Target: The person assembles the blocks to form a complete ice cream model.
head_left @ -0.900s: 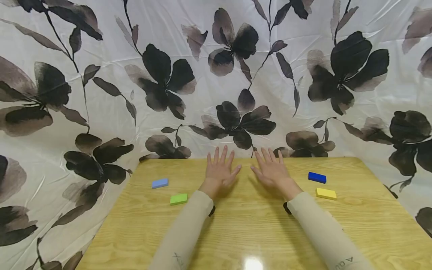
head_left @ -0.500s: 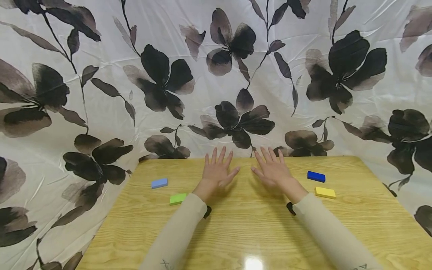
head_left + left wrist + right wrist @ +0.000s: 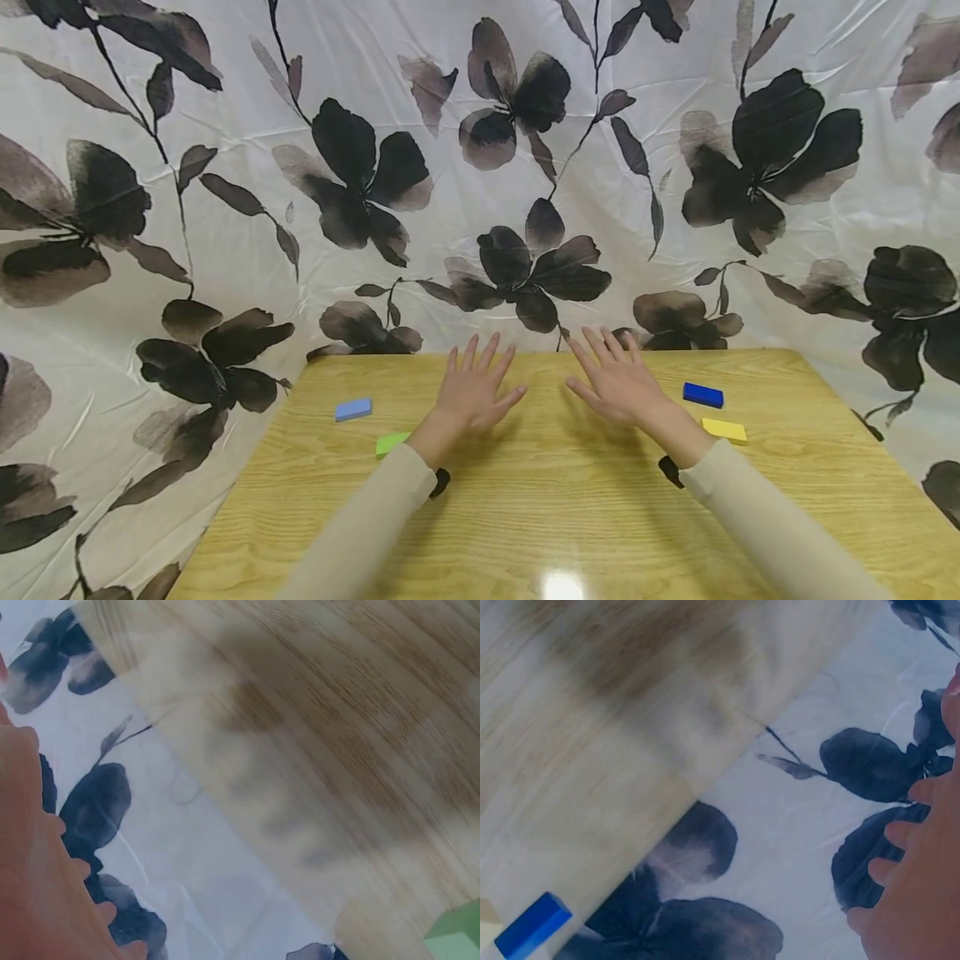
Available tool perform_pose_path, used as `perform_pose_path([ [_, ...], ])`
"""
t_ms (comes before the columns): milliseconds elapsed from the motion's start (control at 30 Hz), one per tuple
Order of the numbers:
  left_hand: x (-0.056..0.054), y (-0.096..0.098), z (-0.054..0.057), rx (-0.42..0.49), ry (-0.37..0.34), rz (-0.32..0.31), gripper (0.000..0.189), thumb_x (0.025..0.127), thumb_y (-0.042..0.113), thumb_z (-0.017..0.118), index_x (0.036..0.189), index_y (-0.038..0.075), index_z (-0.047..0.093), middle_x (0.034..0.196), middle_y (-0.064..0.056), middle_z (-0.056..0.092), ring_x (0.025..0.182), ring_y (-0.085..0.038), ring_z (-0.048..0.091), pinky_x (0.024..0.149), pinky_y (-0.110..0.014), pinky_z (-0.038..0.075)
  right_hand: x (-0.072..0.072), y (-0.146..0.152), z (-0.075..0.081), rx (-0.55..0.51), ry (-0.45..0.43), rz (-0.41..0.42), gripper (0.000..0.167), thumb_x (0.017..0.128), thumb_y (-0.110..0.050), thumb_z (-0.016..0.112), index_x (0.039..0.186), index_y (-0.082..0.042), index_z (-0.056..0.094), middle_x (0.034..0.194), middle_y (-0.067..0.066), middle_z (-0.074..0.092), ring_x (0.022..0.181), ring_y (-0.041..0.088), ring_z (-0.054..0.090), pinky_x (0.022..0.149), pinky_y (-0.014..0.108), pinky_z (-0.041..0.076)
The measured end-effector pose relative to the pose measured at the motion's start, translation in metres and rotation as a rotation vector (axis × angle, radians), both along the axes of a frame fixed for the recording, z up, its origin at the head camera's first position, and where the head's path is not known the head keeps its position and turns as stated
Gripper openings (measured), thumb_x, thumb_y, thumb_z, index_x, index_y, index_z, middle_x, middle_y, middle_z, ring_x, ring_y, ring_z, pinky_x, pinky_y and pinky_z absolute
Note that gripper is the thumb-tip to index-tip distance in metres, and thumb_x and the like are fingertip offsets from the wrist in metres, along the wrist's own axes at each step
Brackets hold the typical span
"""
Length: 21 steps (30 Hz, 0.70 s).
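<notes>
My left hand [image 3: 471,392] hovers over the middle-left of the wooden table with fingers straight and spread, holding nothing. Partly behind its sleeve lies a lime-green block [image 3: 390,444]; farther left is a light blue block [image 3: 353,409]. Across from it, my right hand [image 3: 618,385] also has its fingers spread and nothing in its grasp. To its right lie a dark blue block [image 3: 702,395] and a yellow block [image 3: 723,430], the latter close by the forearm. In the left wrist view the green block [image 3: 457,934] shows at the corner; the right wrist view has the dark blue block [image 3: 532,926].
The wooden table [image 3: 555,500] reaches back to a hanging white cloth [image 3: 420,75] printed with dark flowers, which also runs down the left and right sides. A bright light reflection lies on the table's front part.
Both hands have drawn apart, the left one leftward and the right one rightward, fingers still spread. The left sleeve now covers part of the green block. The blocks have stayed put.
</notes>
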<state>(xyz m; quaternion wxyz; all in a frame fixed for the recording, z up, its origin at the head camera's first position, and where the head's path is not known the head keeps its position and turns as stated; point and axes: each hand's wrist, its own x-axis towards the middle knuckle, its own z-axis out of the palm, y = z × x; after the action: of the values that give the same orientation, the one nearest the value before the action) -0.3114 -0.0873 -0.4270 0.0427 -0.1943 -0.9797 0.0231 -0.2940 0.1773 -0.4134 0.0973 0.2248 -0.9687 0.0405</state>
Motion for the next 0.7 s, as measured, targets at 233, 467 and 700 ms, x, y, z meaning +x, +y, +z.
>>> perform_pose_path([
  [233, 0.007, -0.011, 0.001, 0.016, 0.045, -0.034, 0.077, 0.102, 0.072, 0.025, 0.166, 0.031, 0.014, 0.173, -0.002, 0.006, 0.157, -0.038, 0.009, 0.122, -0.063, 0.01, 0.008, 0.01, 0.003, -0.016, 0.014, 0.045, 0.069, 0.106, -0.048, 0.05, 0.16, -0.008, 0.035, 0.167, 0.02, 0.022, 0.154, 0.044, 0.015, 0.121, 0.066, 0.005],
  [467, 0.014, -0.019, 0.004, 0.018, 0.053, -0.048, 0.077, 0.102, 0.072, 0.025, 0.166, 0.031, 0.013, 0.172, -0.004, 0.009, 0.156, -0.039, 0.011, 0.122, -0.063, 0.01, 0.016, 0.024, 0.004, -0.008, 0.004, 0.056, 0.07, 0.106, -0.048, 0.051, 0.161, -0.008, 0.033, 0.166, 0.021, 0.024, 0.154, 0.044, 0.016, 0.12, 0.067, 0.006],
  [700, 0.021, -0.029, 0.006, 0.026, 0.072, -0.064, 0.077, 0.102, 0.072, 0.027, 0.166, 0.029, 0.019, 0.172, -0.005, 0.01, 0.156, -0.039, 0.013, 0.121, -0.064, 0.012, 0.022, 0.037, 0.006, -0.018, 0.008, 0.082, 0.07, 0.104, -0.048, 0.055, 0.16, -0.009, 0.035, 0.166, 0.021, 0.026, 0.153, 0.044, 0.018, 0.12, 0.067, 0.007],
])
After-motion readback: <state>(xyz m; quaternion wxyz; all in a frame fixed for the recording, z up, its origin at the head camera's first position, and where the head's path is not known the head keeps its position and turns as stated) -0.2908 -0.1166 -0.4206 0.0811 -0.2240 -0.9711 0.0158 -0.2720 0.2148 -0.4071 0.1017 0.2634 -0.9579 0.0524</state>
